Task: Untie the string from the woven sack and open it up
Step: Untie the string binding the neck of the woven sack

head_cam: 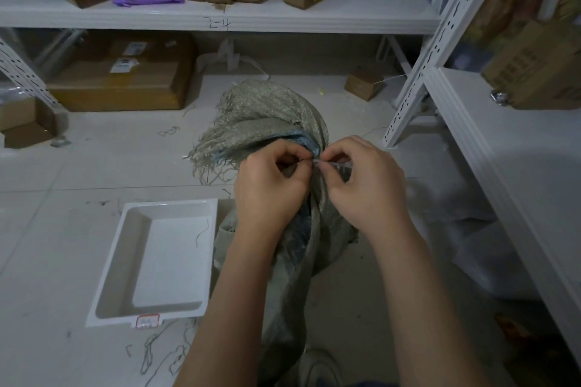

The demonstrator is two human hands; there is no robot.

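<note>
A grey-green woven sack (pixel 270 110) stands on the floor in front of me, its neck bunched tight and its frayed top edge fanning out to the left. A thin pale string (pixel 327 162) is wound around the neck. My left hand (pixel 270 188) pinches the string at the knot from the left. My right hand (pixel 364 185) pinches the same string from the right, fingertips nearly touching those of the left. The knot itself is mostly hidden by my fingers.
A white shallow tray (pixel 135 261) lies on the tiled floor at my left. White metal shelving (pixel 220 20) holds cardboard boxes ahead, and another rack (pixel 490 148) stands close on the right. Loose threads litter the floor. A large flat box (pixel 125 85) sits under the shelf.
</note>
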